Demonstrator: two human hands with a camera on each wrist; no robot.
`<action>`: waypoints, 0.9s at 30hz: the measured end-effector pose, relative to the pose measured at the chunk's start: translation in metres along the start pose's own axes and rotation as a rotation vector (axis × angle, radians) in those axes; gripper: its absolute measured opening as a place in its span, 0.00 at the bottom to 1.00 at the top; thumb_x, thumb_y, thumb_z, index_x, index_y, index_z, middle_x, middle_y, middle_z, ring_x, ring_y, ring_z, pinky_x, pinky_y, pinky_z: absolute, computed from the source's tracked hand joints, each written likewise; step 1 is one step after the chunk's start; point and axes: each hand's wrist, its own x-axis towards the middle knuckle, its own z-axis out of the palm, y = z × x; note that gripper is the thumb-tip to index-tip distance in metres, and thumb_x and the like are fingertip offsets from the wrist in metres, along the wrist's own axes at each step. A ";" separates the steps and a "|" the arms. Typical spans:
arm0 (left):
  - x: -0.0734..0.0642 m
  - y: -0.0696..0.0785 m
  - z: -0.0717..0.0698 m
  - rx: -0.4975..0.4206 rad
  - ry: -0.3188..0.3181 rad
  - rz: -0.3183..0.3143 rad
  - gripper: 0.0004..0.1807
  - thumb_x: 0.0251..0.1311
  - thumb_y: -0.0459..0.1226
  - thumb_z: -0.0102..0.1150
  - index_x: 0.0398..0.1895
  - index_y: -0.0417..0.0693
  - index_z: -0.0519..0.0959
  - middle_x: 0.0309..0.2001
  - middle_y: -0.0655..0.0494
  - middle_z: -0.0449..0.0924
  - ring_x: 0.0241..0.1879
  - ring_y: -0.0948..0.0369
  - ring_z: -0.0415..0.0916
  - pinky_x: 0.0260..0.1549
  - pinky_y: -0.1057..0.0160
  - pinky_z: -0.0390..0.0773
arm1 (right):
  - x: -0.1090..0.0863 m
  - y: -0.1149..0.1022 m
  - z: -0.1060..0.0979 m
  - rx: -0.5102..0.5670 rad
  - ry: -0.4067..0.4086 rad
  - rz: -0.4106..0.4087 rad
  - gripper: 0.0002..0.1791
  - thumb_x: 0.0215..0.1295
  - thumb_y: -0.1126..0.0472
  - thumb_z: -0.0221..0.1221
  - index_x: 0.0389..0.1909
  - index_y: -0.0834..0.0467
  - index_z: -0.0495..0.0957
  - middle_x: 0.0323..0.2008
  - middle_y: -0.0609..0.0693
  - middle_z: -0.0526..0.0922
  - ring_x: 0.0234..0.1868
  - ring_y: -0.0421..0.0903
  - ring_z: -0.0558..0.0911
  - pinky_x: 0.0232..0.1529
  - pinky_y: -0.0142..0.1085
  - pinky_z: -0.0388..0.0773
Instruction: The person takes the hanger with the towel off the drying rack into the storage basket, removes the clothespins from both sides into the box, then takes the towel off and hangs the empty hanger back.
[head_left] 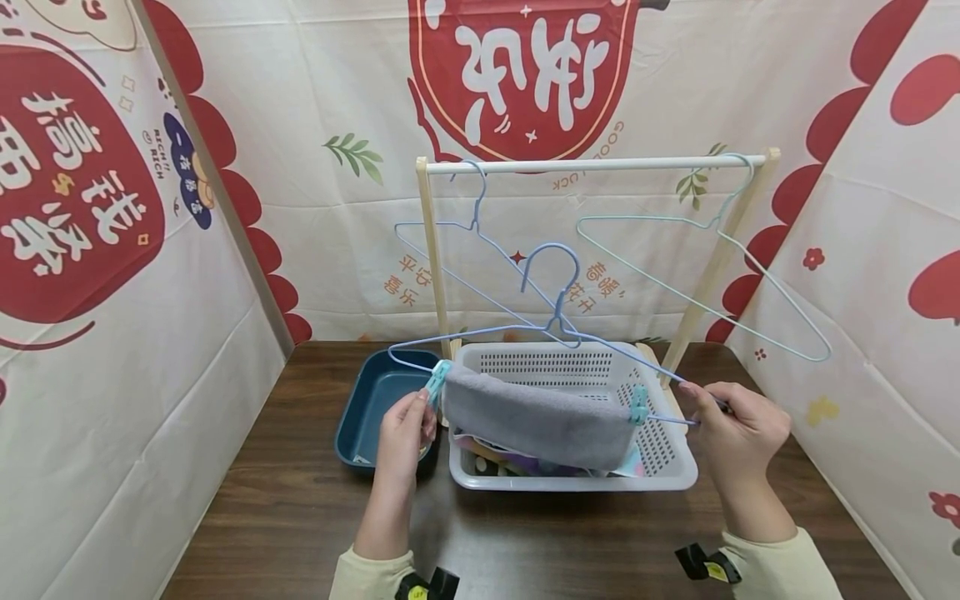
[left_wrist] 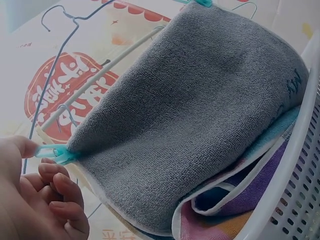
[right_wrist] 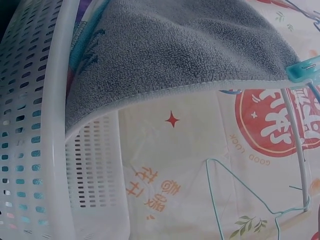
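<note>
A grey towel (head_left: 536,417) hangs over the bottom bar of a blue clothes hanger (head_left: 558,310), above the white basket. My left hand (head_left: 403,432) pinches a teal clothespin (head_left: 437,383) between thumb and forefinger. In the left wrist view that clothespin (left_wrist: 59,153) is at the towel's corner. Near the towel's other end, a second teal clothespin (head_left: 639,405) sits on the hanger bar. The hanger's right end is gripped by my right hand (head_left: 744,427). The right wrist view shows the towel (right_wrist: 185,50) and a clothespin (right_wrist: 304,70), but not that hand.
Folded colourful cloths (left_wrist: 255,175) lie in the white perforated basket (head_left: 573,483). Left of it stands a dark blue tray (head_left: 351,421). Behind, a rack's white rail (head_left: 600,164) carries another blue hanger (head_left: 477,204) and a mint-green hanger (head_left: 637,218). Printed cloth walls enclose the table.
</note>
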 end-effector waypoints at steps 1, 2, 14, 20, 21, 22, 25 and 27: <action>0.000 0.000 0.000 -0.002 0.000 -0.001 0.20 0.73 0.39 0.46 0.20 0.42 0.67 0.18 0.53 0.64 0.21 0.60 0.62 0.22 0.67 0.64 | 0.000 0.000 0.000 -0.003 -0.003 0.003 0.32 0.48 0.52 0.75 0.09 0.75 0.72 0.08 0.47 0.72 0.15 0.27 0.69 0.21 0.16 0.60; 0.000 0.000 0.000 -0.007 0.001 0.005 0.20 0.73 0.38 0.46 0.20 0.42 0.67 0.18 0.52 0.64 0.20 0.60 0.62 0.21 0.67 0.63 | 0.000 0.000 0.000 -0.006 -0.007 0.005 0.32 0.48 0.52 0.75 0.09 0.75 0.72 0.08 0.48 0.72 0.15 0.27 0.69 0.21 0.16 0.60; -0.001 0.001 -0.001 -0.077 0.027 0.047 0.19 0.72 0.35 0.46 0.18 0.40 0.65 0.17 0.52 0.63 0.19 0.61 0.62 0.19 0.68 0.62 | -0.001 0.001 -0.001 -0.027 -0.022 0.028 0.31 0.50 0.53 0.74 0.09 0.75 0.73 0.08 0.47 0.72 0.15 0.27 0.69 0.20 0.16 0.60; -0.002 0.001 -0.002 -0.064 0.019 0.041 0.19 0.72 0.35 0.45 0.19 0.41 0.65 0.17 0.52 0.63 0.20 0.60 0.63 0.21 0.67 0.64 | -0.003 0.003 -0.002 -0.027 -0.022 0.042 0.27 0.50 0.58 0.75 0.10 0.75 0.74 0.09 0.46 0.73 0.14 0.27 0.69 0.19 0.16 0.61; -0.002 0.001 -0.002 -0.065 0.017 0.040 0.19 0.72 0.35 0.45 0.19 0.41 0.65 0.17 0.52 0.63 0.20 0.60 0.63 0.22 0.67 0.65 | -0.003 0.004 -0.002 -0.028 -0.021 0.045 0.26 0.50 0.59 0.74 0.10 0.75 0.74 0.09 0.46 0.73 0.14 0.27 0.69 0.19 0.16 0.61; -0.002 0.001 -0.002 -0.067 0.015 0.043 0.19 0.72 0.35 0.45 0.19 0.41 0.65 0.17 0.52 0.63 0.20 0.60 0.63 0.22 0.67 0.65 | -0.003 0.004 -0.003 -0.026 -0.019 0.048 0.26 0.50 0.60 0.74 0.10 0.75 0.74 0.09 0.46 0.73 0.14 0.28 0.69 0.19 0.16 0.61; -0.003 0.001 -0.002 -0.079 0.011 0.056 0.19 0.72 0.35 0.45 0.19 0.41 0.65 0.17 0.52 0.63 0.20 0.60 0.63 0.22 0.67 0.66 | -0.003 0.005 -0.003 -0.037 -0.010 0.048 0.25 0.50 0.60 0.74 0.10 0.75 0.74 0.09 0.46 0.73 0.13 0.28 0.68 0.18 0.17 0.59; -0.003 0.001 -0.002 -0.089 0.008 0.077 0.19 0.72 0.34 0.44 0.19 0.39 0.65 0.17 0.52 0.63 0.20 0.61 0.63 0.21 0.67 0.65 | -0.003 0.004 -0.003 -0.054 -0.006 0.044 0.26 0.50 0.59 0.75 0.10 0.74 0.75 0.09 0.46 0.72 0.13 0.28 0.66 0.18 0.17 0.57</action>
